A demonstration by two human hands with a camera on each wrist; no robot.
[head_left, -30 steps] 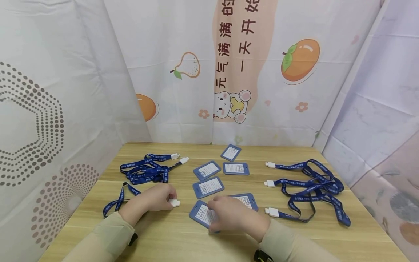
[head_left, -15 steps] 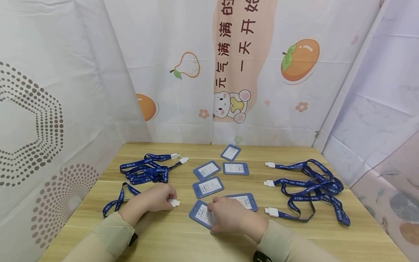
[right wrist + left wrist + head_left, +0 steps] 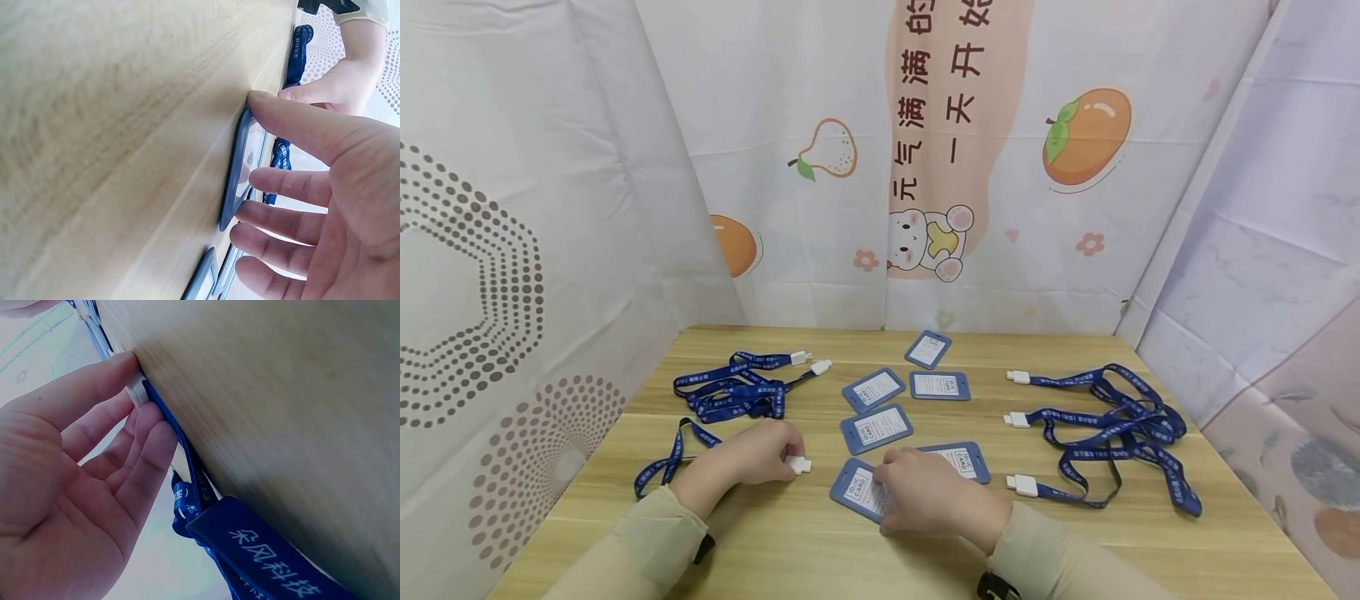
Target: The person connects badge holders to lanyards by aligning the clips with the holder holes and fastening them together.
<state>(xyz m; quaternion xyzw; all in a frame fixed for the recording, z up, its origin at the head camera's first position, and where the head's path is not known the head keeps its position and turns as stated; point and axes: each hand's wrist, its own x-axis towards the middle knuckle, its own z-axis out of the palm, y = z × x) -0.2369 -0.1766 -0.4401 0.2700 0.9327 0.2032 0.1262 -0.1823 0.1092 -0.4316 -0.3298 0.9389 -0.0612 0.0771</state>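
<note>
In the head view my left hand (image 3: 763, 450) pinches the white plastic end clip (image 3: 797, 465) of a blue lanyard (image 3: 664, 472) close over the table. The left wrist view shows thumb and fingertips around that clip (image 3: 137, 390), with the printed strap (image 3: 262, 556) trailing away under the hand. My right hand (image 3: 925, 492) holds a blue ID card holder (image 3: 852, 486) lying face up, thumb at its near edge and fingertips on its face. In the right wrist view the holder (image 3: 235, 172) lies between the thumb and the bent fingers. Part of it is hidden by the hand.
Another card holder (image 3: 973, 462) lies partly behind my right hand. Several more, such as this card holder (image 3: 877, 427), lie at mid-table and farther back. Bunched blue lanyards (image 3: 730, 392) lie back left; more lanyards (image 3: 1138, 425) with white clips lie right. A printed curtain (image 3: 820, 250) hangs behind.
My right hand has shifted slightly left and settled over the card holder, covering its near right corner. The left hand stays in place with the clip.
</note>
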